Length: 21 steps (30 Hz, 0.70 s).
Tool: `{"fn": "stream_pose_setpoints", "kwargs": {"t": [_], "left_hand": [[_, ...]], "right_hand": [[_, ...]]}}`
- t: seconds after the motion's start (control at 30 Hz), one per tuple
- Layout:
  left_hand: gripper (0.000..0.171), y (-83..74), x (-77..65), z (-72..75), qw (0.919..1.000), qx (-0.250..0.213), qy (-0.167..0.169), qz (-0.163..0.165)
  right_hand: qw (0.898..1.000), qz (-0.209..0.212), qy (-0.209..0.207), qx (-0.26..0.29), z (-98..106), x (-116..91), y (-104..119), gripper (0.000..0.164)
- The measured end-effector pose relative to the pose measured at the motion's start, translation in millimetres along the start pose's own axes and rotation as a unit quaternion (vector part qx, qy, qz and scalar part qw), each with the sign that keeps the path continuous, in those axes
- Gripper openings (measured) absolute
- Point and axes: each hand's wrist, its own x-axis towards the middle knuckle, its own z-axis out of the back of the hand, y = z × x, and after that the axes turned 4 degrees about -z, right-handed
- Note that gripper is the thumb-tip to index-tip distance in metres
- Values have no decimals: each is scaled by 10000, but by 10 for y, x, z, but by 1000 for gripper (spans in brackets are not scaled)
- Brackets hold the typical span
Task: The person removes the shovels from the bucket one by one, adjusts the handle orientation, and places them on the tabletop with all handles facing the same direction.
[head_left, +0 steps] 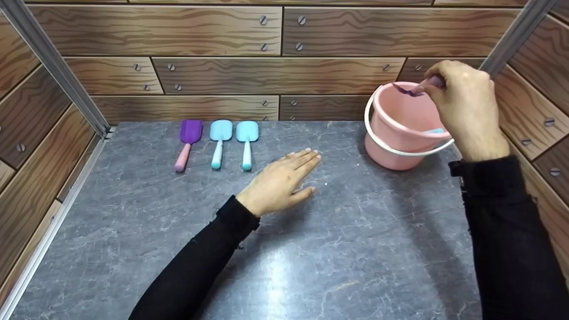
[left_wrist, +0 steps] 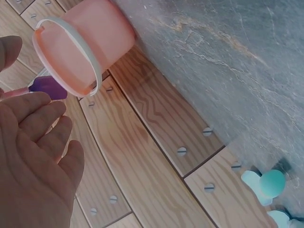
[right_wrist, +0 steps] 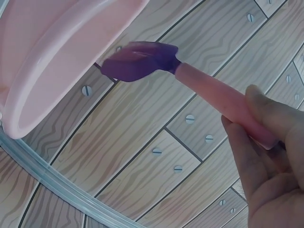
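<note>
My right hand (head_left: 466, 104) pinches the pink handle of a toy shovel (right_wrist: 213, 92) between thumb and fingers. Its purple blade (right_wrist: 137, 61) points left, over the mouth of the pink bucket (head_left: 400, 158) in the head view. Inside the bucket a bit of a light blue piece (head_left: 434, 131) shows; the rest of it is hidden by the rim. My left hand (head_left: 282, 180) is held out above the middle of the table with straight fingers and nothing in it. In the left wrist view that palm (left_wrist: 33, 156) appears at the lower left, with the bucket beyond.
Along the back left of the grey table (head_left: 133, 222) lie a purple shovel with pink handle (head_left: 191, 132) and two light blue shovels (head_left: 221, 131). A white bucket handle (head_left: 400, 152) hangs across the bucket's front. Wood-patterned walls (head_left: 213, 31) close the back and sides.
</note>
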Motion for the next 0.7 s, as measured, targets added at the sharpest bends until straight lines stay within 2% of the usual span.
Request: {"fn": "stream_pose_setpoints", "kwargs": {"t": [0.43, 0.7], "left_hand": [[76, -3, 16, 30, 9996, -62, -169, 203], [77, -20, 60, 66, 9990, -131, -282, 313]], "right_hand": [[9971, 617, -386, 231, -130, -113, 127, 21], [9937, 773, -592, 549, -231, -204, 197, 27]]}}
